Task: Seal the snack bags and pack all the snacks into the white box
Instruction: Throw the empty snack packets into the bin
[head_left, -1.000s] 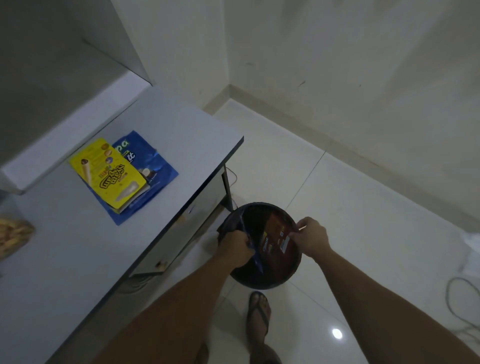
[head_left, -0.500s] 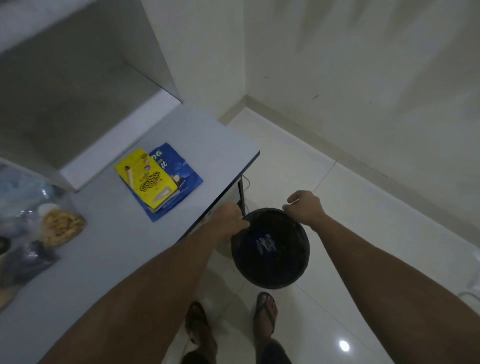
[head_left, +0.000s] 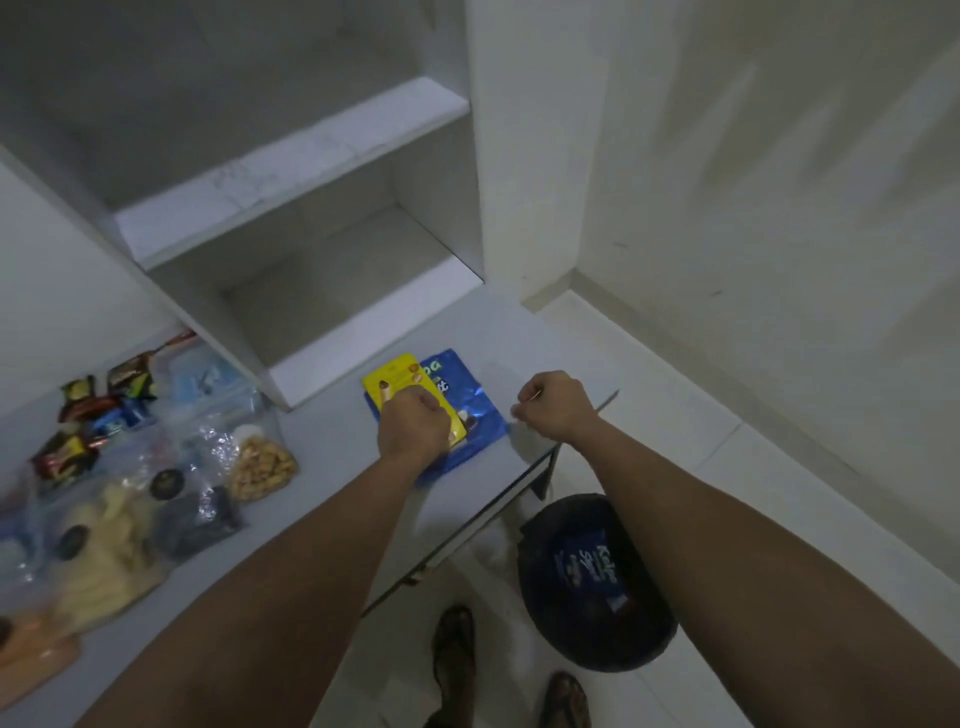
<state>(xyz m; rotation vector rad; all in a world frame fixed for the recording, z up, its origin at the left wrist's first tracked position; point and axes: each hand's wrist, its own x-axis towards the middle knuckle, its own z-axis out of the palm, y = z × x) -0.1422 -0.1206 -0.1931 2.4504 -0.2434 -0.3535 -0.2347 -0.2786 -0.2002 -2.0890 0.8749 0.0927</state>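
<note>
Left hand (head_left: 415, 423) down on the flat yellow snack packet (head_left: 397, 382), fingers curled over its near end and gripping it; packet stacked on a glossy blue foil snack bag (head_left: 470, 415), both lying flat on the pale grey desk top (head_left: 332, 467) near its right corner. Right hand (head_left: 553, 405) just beside the blue bag, over the desk's right edge, fingers curled into a loose fist — whether anything thin sits pinched in it cannot be told. Left of the stacked packets on the same desk: a clear plastic bag of tan nuts (head_left: 260, 467), a clear bag of pale yellow chips (head_left: 106, 551), a dark bag (head_left: 200, 519) between those two, and further left a scatter of small dark wrapped candies (head_left: 96, 405). Behind the packets, white open shelving (head_left: 311, 156) rising from the desk's back edge. Below the desk's right corner, on the white tiled floor — a round black bin (head_left: 592, 587) holding a blue wrapper (head_left: 589, 564). Two sandalled feet (head_left: 452, 654) beside the bin. White box not identifiable.
</note>
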